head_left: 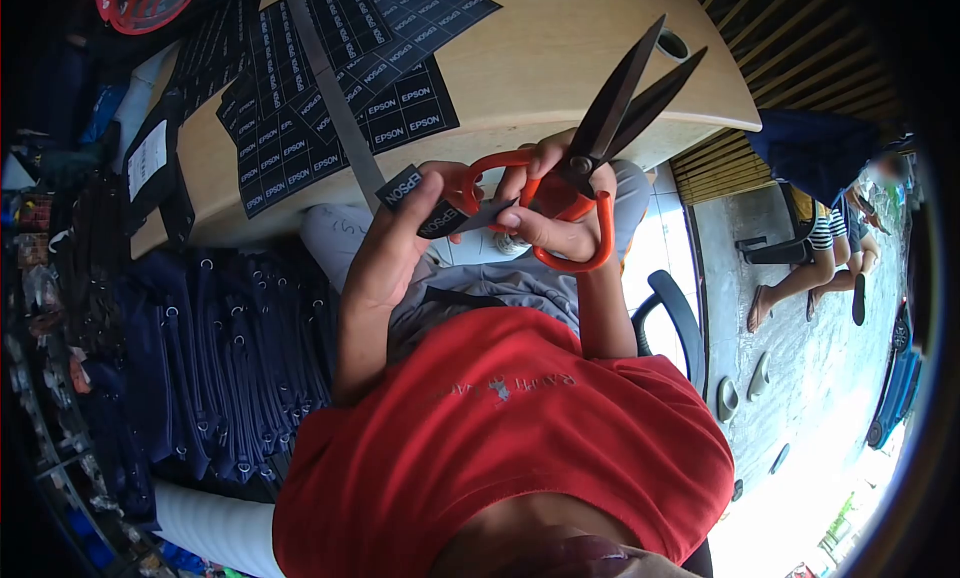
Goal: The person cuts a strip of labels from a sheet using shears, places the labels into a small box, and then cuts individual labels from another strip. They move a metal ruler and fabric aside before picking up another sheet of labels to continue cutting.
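Observation:
Orange-handled scissors (590, 158) point up and to the right, their dark blades apart. My right hand (565, 213) is closed around their handles, and its thumb and fingers also pinch the end of a small black label strip (440, 218). My left hand (405, 238) grips the other part of that strip, which shows white EPSON lettering. The strip bends between the two hands, in front of my lap. Just behind my left hand, a long grey band (335, 98) runs across black EPSON sheets (300, 148) on the wooden table (560, 48).
Dark blue straps with metal rings (235, 358) hang at the left. A round hole (672, 45) is near the table's right end. A black chair armrest (672, 318) stands beside me. Seated people (825, 248) are at the far right, near loose slippers (760, 375).

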`<action>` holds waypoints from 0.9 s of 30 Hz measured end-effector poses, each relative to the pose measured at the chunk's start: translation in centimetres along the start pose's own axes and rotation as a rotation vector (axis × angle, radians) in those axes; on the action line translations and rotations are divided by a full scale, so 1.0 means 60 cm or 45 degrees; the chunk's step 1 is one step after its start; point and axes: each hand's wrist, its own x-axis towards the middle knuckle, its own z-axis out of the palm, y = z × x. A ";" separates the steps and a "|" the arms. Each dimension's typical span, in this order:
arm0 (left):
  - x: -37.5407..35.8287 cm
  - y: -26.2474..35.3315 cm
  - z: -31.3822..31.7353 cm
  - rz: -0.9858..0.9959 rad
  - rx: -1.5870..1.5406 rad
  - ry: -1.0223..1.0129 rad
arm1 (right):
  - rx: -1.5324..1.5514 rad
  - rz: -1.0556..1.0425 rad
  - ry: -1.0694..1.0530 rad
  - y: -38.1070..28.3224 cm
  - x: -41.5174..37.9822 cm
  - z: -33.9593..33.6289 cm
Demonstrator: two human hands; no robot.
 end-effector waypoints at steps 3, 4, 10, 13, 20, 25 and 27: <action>0.005 0.003 0.004 0.069 0.372 0.149 | -0.177 -0.169 -0.115 0.005 0.003 -0.009; 0.004 0.010 0.005 0.073 0.374 0.149 | -0.178 -0.173 -0.117 0.004 0.004 -0.009; 0.009 0.035 0.006 0.857 1.079 0.702 | 0.057 -0.047 0.157 0.009 0.010 -0.013; 0.018 0.032 -0.004 1.014 1.044 0.796 | 0.128 -0.031 0.196 0.018 0.007 -0.007; 0.032 0.022 0.008 1.148 0.901 0.913 | 0.108 0.119 0.220 0.031 0.011 0.050; 0.022 0.013 0.006 1.128 0.780 0.832 | 0.265 0.127 0.342 0.024 0.015 0.066; 0.020 0.007 0.019 0.992 0.430 0.504 | 0.229 0.117 0.342 0.014 0.022 0.068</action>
